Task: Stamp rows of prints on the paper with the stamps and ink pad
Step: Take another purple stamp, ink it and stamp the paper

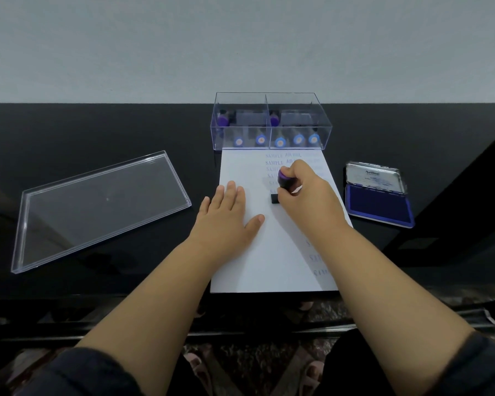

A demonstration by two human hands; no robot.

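Fingers of the right hand (305, 192) are curled round a purple-handled stamp (283, 181), gripping it with the thumb side toward the camera, and the stamp's black base (275, 199) sits down on the paper (269, 258), roughly mid-sheet. Left hand (226, 215) is totally flat, fingers straight and spread a bit, palm pressing the left part of the sheet with the thumb sticking out toward the stamp.

On the paper you can see faint blue prints: rows reading SAMPLE and something like AIR MAIL near the top edge, going down in columns until the right hand covers them, plus a few more partial SAMPLE prints low down beside the right forearm.

Just past the far edge of the paper there's a clear plastic box (272, 121) split in two compartments, with more stamps in it: a few blue round tops along the near wall and purple handles further back. Can't tell exactly how many. Its clear lid (97, 207) lies flat off to the left, well apart from the sheet.

To the right of the paper is the ink pad (379, 207), open, blue pad facing up, hinged metal lid tilted back with Artline printed on it. Everything sits on a glossy black table (69, 132).
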